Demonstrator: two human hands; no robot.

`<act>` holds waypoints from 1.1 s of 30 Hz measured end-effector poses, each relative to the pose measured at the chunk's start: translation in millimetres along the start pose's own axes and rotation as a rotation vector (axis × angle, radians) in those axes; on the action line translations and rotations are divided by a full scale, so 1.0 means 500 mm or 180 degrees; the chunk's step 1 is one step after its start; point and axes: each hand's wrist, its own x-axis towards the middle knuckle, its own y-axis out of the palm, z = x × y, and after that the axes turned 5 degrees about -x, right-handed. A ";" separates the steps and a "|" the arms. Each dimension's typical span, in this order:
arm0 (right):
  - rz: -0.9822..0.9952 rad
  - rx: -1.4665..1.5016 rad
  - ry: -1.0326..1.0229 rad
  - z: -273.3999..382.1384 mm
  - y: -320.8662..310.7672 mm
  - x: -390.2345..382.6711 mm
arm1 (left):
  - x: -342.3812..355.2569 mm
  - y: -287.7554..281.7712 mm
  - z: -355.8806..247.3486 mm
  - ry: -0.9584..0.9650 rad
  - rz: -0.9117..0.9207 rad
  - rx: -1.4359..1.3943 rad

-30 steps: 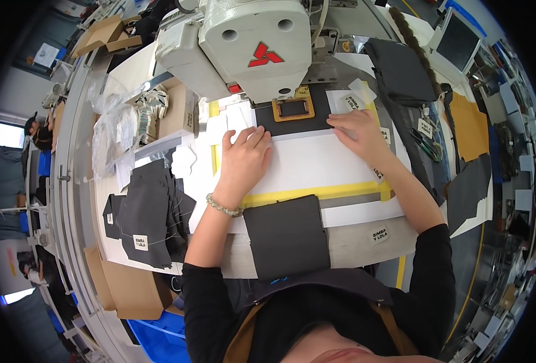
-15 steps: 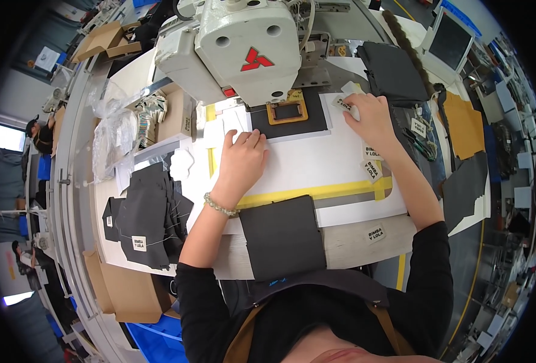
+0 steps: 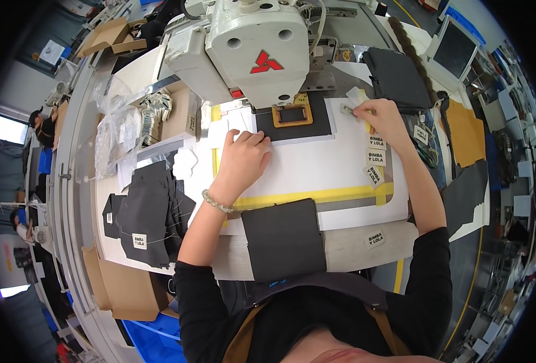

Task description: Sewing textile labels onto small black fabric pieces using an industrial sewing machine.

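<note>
My left hand (image 3: 243, 157) lies palm down on a white sheet (image 3: 304, 172), fingers slightly bent and apart, fingertips beside a dark grey fabric panel (image 3: 323, 121). My right hand (image 3: 384, 124) pinches a small whitish printed label (image 3: 348, 109) between thumb and fingers, right of that panel. On the panel sits a yellow-brown clamp frame (image 3: 292, 124) under the head of a white sewing machine (image 3: 262, 42). Below my right hand several similar labels (image 3: 375, 157) lie in a column, and one more label (image 3: 375, 238) rests near the table's front edge.
A stack of dark fabric pieces (image 3: 285, 242) sits at the front edge, a messier labelled pile (image 3: 150, 209) at left. Behind that are a plastic bag (image 3: 111, 133) and a box of labels (image 3: 183, 112). At right stand dark folded pieces (image 3: 395, 75), mustard cloth (image 3: 464, 130) and a monitor (image 3: 453, 45).
My right hand has turned and shifted slightly rightward with the label, uncovering another label below it. My left hand stays in place. The whole view has shifted a little.
</note>
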 end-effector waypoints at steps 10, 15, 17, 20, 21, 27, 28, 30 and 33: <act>-0.0742 -0.1005 -0.0735 -0.009 0.022 -0.006 | 0.002 -0.012 -0.002 -0.0008 0.0045 -0.0220; -0.0327 -0.0891 -0.0727 -0.015 0.017 -0.001 | 0.001 -0.010 0.001 0.0018 -0.0008 -0.0257; -0.0164 -0.0820 -0.0533 -0.016 0.014 0.003 | 0.002 -0.011 0.002 -0.0001 0.0039 -0.0238; -0.0146 -0.0859 -0.0659 -0.023 0.017 0.010 | 0.003 -0.010 0.003 0.0035 -0.0022 -0.0258; -0.0642 -0.0974 -0.0931 -0.017 0.022 0.005 | 0.004 -0.013 0.003 0.0030 -0.0026 -0.0253; -0.1599 -0.1758 -0.1931 0.016 0.041 -0.002 | 0.015 -0.030 -0.020 -0.0080 -0.0247 -0.0616; -0.1521 -0.2102 -0.2044 0.024 0.045 -0.007 | 0.020 -0.033 -0.027 -0.0044 -0.0527 -0.0826; -0.1135 -0.1650 -0.2137 0.059 0.055 -0.027 | 0.029 -0.040 -0.045 -0.0031 -0.0803 -0.1023; -0.0334 -0.0990 -0.2257 0.100 0.088 -0.059 | 0.042 -0.036 -0.077 -0.0229 -0.0975 -0.1978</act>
